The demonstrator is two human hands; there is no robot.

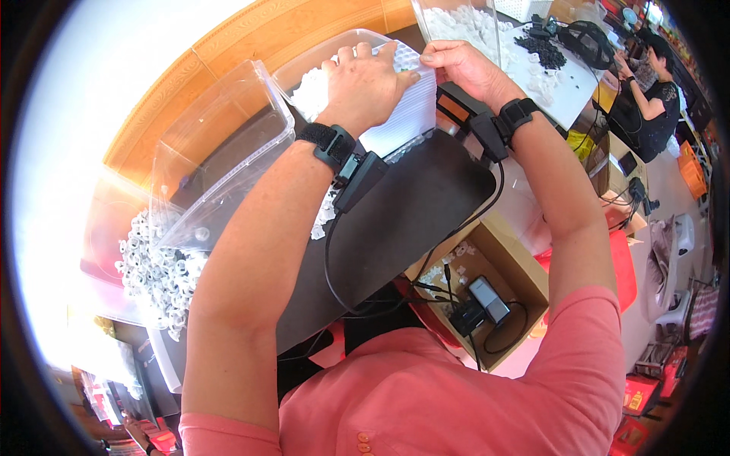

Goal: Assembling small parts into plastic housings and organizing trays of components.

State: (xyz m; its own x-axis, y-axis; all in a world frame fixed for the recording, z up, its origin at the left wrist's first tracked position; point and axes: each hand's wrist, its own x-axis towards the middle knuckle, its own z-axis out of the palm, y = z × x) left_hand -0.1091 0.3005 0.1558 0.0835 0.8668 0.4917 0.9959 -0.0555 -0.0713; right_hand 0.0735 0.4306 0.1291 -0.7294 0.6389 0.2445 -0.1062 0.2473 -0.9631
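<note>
Head view: two bare hands were on a white ribbed panel (403,114), beside white pieces (308,95) in a clear tub (293,67).
The panel lay over the far part of a dark table (380,243). The left hand (366,90) rested on it with fingers spread and thumb stretched sideways; the right hand (465,70) pinched its far right corner between thumb and fingers. Leftward, a clear box (277,99) stood near heaped white ring-shaped parts (156,266).
</note>
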